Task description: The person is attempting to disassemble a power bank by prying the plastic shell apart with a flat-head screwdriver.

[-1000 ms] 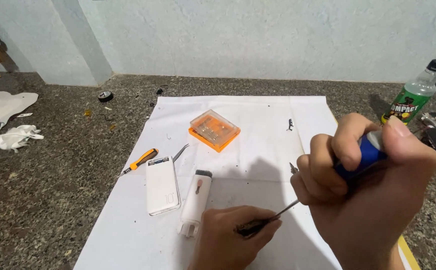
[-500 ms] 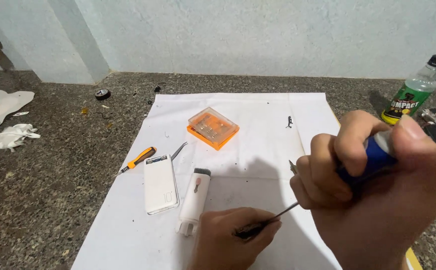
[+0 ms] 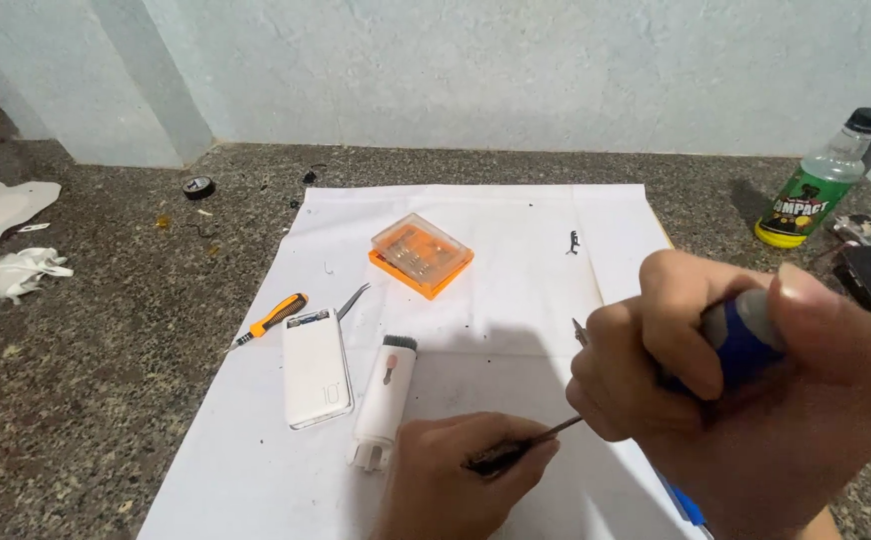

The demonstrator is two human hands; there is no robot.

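Right hand point(image 3: 756, 400) fisted tight around blue-handled screwdriver point(image 3: 741, 335) at 4 o'clock, left hand point(image 3: 461, 480) at 6 pinching its thin dark shaft point(image 3: 536, 440), white power bank point(image 3: 316, 368) at 8.

The right hand point(image 3: 756, 390) was so close it went blurry, and its fingers covered most of the blue handle point(image 3: 746, 335). The left hand point(image 3: 461, 480) got chopped off by the bottom edge and hid the near end of the thin dark tool point(image 3: 531, 440). No idea what the tiny black bit point(image 3: 575, 242) on the paper point(image 3: 516, 220) was.
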